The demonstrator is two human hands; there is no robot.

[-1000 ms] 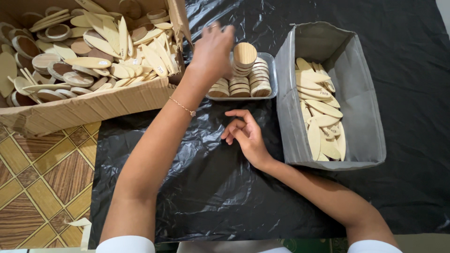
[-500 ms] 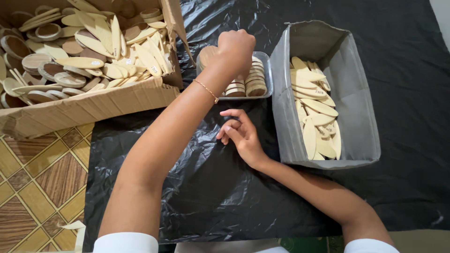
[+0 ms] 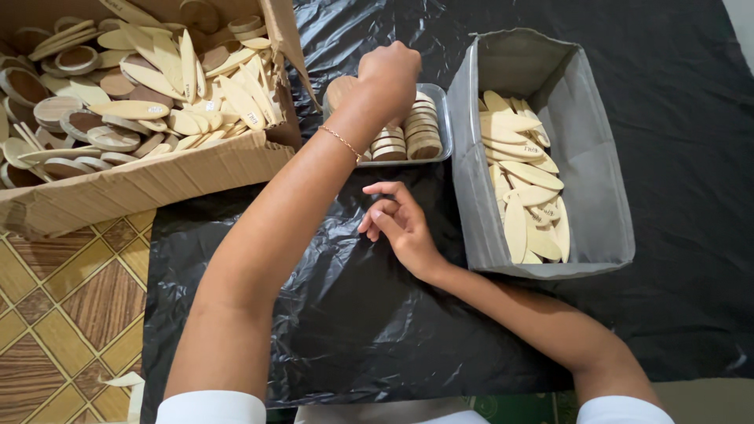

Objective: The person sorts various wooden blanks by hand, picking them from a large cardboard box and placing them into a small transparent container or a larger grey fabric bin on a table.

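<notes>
**Discs filling the tray, box far from empty**

The left hand [image 3: 393, 74], fingers curled shut on a round wooden disc [image 3: 339, 89], hovered over the metal tray [image 3: 441, 126] already holding rows of discs. The right hand [image 3: 400, 224] rested loosely spread on the black plastic sheet [image 3: 345, 314]. The cardboard box [image 3: 141, 184] held many unsorted pieces; the grey bin [image 3: 479, 196] held oval slips.

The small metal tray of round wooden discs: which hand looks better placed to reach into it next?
Probably the left hand: it hangs closed right over the small metal tray of round wooden discs. The right hand rests on the black plastic sheet, short of the tray.
</notes>
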